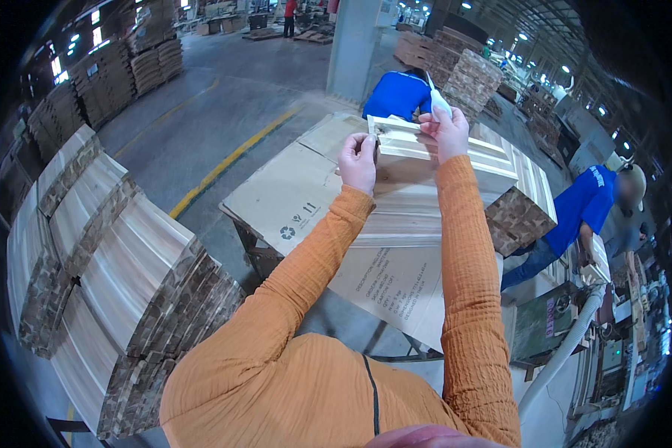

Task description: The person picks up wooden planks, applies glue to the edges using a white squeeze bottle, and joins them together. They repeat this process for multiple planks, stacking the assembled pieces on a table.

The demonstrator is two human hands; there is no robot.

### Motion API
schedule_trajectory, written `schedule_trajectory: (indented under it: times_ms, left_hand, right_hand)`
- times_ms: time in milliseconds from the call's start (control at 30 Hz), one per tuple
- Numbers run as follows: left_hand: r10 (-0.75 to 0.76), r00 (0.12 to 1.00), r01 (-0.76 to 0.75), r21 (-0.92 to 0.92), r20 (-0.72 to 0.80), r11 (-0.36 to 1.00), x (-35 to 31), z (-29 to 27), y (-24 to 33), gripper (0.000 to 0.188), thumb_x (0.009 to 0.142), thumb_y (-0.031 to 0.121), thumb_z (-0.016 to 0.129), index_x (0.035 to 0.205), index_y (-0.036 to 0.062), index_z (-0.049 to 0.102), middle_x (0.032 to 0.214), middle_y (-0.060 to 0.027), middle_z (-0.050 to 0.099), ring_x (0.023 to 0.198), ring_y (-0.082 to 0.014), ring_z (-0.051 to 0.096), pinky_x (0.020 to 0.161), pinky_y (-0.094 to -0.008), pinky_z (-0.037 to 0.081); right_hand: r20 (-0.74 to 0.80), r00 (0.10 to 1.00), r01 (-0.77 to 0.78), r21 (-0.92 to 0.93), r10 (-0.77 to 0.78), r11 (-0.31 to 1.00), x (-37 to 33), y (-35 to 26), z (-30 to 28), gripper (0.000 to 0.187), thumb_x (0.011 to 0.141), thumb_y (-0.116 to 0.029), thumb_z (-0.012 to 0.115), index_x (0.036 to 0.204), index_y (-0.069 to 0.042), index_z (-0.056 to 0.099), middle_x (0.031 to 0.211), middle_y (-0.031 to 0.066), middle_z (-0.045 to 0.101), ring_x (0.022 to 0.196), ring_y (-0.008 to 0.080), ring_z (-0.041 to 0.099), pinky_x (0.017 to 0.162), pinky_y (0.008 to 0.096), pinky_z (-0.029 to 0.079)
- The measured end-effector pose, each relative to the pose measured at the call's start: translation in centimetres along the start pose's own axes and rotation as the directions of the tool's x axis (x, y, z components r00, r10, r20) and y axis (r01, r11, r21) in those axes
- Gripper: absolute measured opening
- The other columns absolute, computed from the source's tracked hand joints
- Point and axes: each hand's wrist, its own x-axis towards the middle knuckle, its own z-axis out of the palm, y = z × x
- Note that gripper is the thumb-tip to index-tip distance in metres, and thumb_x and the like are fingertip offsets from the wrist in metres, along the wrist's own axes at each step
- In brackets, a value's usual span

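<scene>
My right hand [448, 134] is closed around a small white squeeze bottle [438, 103], its thin tip pointing up and away. That hand is over the upper face of a pale wooden board [405, 133], whose long edges are grooved. At the board's left end, my left hand [358, 163] has thumb and fingers pinched together by the corner; anything between the fingertips is too small to make out. Beneath lie more pale moulded boards [407, 233], stacked on a cardboard-covered table [276, 183].
Stacked moulded boards [134, 261] stand to the left. At right, another bundle [523, 216] shows patchy brown ends. One person in blue [396, 95] bends beyond the table; another in blue [579, 201] works at right, near a pale hose [564, 351]. A pillar [353, 48] rises behind.
</scene>
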Motion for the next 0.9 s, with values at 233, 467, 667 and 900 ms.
schedule_trajectory:
  times_ms: [233, 467, 667, 900]
  left_hand:
    - [0.034, 0.999, -0.034, -0.018, 0.022, 0.999, 0.3, -0.1, -0.5, 0.011, 0.090, 0.016, 0.059, 0.086, 0.0054, 0.059, 0.073, 0.0028, 0.057, 0.064, -0.0035, 0.048, 0.057, -0.0186, 0.039]
    - [-0.406, 0.885, 0.327, 0.317, 0.228, 0.890, 5.5, -1.4, 3.3, 0.042, 0.089, 0.051, 0.050, 0.077, 0.0113, 0.056, 0.063, 0.0013, 0.051, 0.060, -0.0081, 0.053, 0.055, -0.0236, 0.043]
    - [-0.206, 0.919, 0.104, 0.297, 0.336, 0.949, 6.8, -1.6, 1.1, 0.026, 0.091, 0.034, 0.055, 0.078, 0.0114, 0.057, 0.063, 0.0028, 0.050, 0.058, -0.0056, 0.051, 0.052, -0.0228, 0.042]
    - [0.093, 0.989, -0.113, 0.188, 0.114, 0.976, 4.7, -0.4, -2.3, 0.033, 0.095, 0.028, 0.049, 0.074, 0.0036, 0.051, 0.062, -0.0007, 0.045, 0.061, -0.0090, 0.040, 0.058, -0.0289, 0.037]
  right_hand:
    - [0.020, 1.000, -0.014, -0.024, 0.015, 1.000, 0.6, 0.4, -0.1, 0.020, 0.093, -0.019, 0.055, 0.099, -0.002, 0.048, 0.077, 0.0099, 0.063, 0.059, 0.0119, 0.059, 0.055, 0.0252, 0.051]
    - [0.009, 1.000, -0.010, -0.041, 0.011, 0.999, 0.0, 0.5, 0.2, 0.020, 0.092, -0.018, 0.055, 0.101, -0.001, 0.048, 0.076, 0.0095, 0.062, 0.058, 0.0122, 0.059, 0.050, 0.0284, 0.053]
    - [0.029, 0.999, -0.022, -0.056, 0.023, 0.998, 0.4, 0.1, 0.3, 0.021, 0.092, -0.018, 0.054, 0.103, -0.001, 0.047, 0.076, 0.0097, 0.062, 0.059, 0.0123, 0.059, 0.048, 0.0299, 0.054]
    - [0.030, 0.999, 0.025, -0.094, -0.022, 0.995, 0.9, 0.7, -0.4, 0.019, 0.092, -0.017, 0.054, 0.101, -0.001, 0.049, 0.078, 0.0107, 0.064, 0.060, 0.0121, 0.059, 0.052, 0.0296, 0.055]
